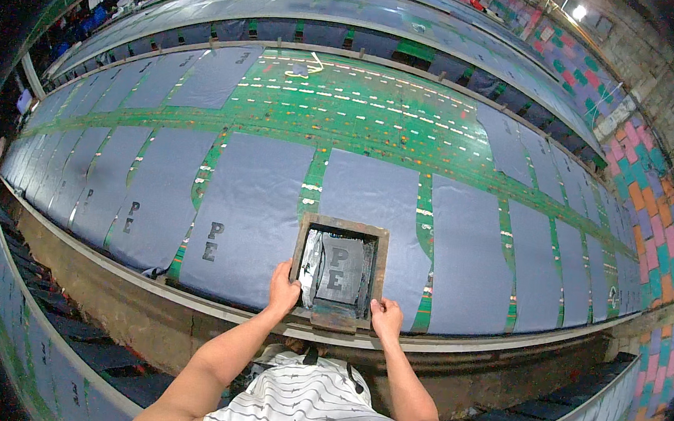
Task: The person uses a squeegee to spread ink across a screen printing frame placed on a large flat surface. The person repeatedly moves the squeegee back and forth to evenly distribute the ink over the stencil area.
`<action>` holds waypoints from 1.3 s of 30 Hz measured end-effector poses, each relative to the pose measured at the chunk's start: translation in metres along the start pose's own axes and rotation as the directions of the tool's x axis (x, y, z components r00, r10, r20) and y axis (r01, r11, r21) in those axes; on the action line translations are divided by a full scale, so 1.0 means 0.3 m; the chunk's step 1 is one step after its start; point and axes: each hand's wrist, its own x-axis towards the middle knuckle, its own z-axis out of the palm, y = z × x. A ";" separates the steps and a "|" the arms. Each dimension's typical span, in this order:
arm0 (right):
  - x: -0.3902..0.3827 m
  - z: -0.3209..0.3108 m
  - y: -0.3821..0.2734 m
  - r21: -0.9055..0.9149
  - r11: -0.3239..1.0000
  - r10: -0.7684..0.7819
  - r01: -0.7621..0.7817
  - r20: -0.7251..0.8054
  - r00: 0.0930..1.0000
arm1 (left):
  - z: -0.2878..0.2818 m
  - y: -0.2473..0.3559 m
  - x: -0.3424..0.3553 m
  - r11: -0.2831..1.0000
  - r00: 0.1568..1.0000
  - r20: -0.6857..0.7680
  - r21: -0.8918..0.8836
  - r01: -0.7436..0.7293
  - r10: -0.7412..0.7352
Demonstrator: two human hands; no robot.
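Observation:
A square screen printing frame [378,265] with a worn, dark brown rim lies on a grey-blue fabric panel [371,183] near the table's front edge. Its mesh [356,274] shows large dark letter shapes, and glossy black ink [310,268] is smeared along the left inner side. My left hand [284,287] is closed on the frame's left edge, the thumb toward the near corner. At the lower right corner, my right hand [386,316] grips the rim with bent fingers. The fabric directly under the frame is hidden.
Rows of fabric panels [256,180] cover the long green table [337,108]; some at left carry dark printed letters [212,240]. A yellowish strip [307,67] lies toward the far side. More long tables [250,4] stand beyond. At right rises a wall of painted bricks [653,212].

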 end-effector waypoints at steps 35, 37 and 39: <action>-0.156 0.009 -0.213 -0.122 0.682 -0.690 0.721 0.218 0.690 | 0.002 -0.014 0.004 0.998 0.999 0.026 0.055 -0.040 0.039; -0.168 0.030 -0.201 -0.159 0.617 -0.750 0.771 0.178 0.637 | 0.003 -0.027 0.006 0.997 0.999 0.022 0.061 -0.041 0.040; -0.144 0.036 -0.228 -0.157 0.608 -0.769 0.778 0.130 0.626 | 0.002 -0.020 0.004 0.997 0.999 0.025 0.067 -0.037 0.035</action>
